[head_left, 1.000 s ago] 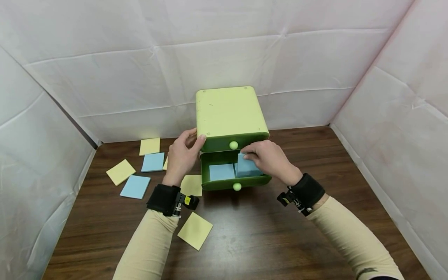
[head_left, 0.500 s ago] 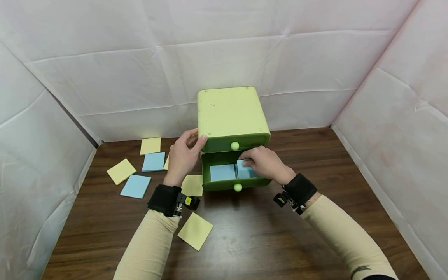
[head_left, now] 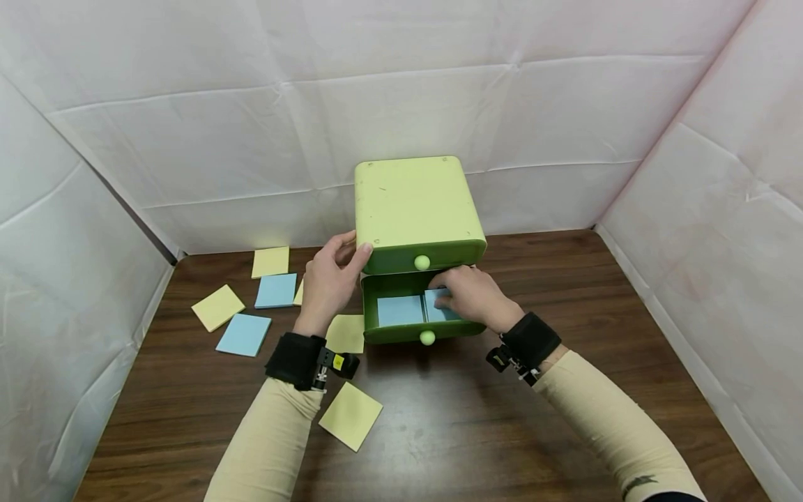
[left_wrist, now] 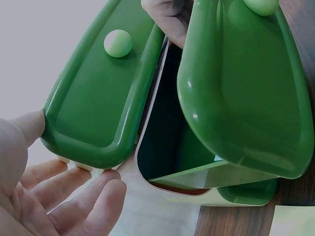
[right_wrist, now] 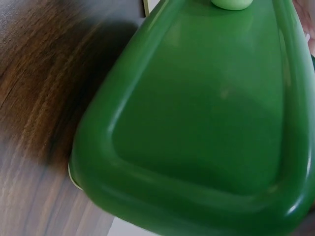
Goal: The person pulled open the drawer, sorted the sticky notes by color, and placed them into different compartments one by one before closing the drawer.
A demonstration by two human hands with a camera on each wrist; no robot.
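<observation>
A light-green two-drawer cabinet (head_left: 414, 202) stands at the back of the wooden table. Its upper drawer (left_wrist: 98, 98) is closed and its lower drawer (head_left: 401, 333) is pulled out. One blue sticky-note pad (head_left: 400, 310) lies flat in the drawer's left half. My right hand (head_left: 470, 296) reaches into the right half, its fingers curled on a second blue pad (head_left: 434, 307) that lies nearly flat. My left hand (head_left: 329, 279) rests against the cabinet's left front corner, thumb at the top edge, fingers (left_wrist: 74, 196) loosely straight beside it. The right wrist view shows only the lower drawer's front (right_wrist: 206, 113).
Loose yellow pads (head_left: 350, 414) (head_left: 345, 332) (head_left: 217, 307) (head_left: 270, 261) and blue pads (head_left: 243, 334) (head_left: 275, 290) lie on the table (head_left: 564, 293) left of the cabinet. White padded walls close in the back and both sides.
My right hand has lowered the blue pad from a tilted hold above the drawer rim down into the drawer's right half. The left hand has stayed on the cabinet corner.
</observation>
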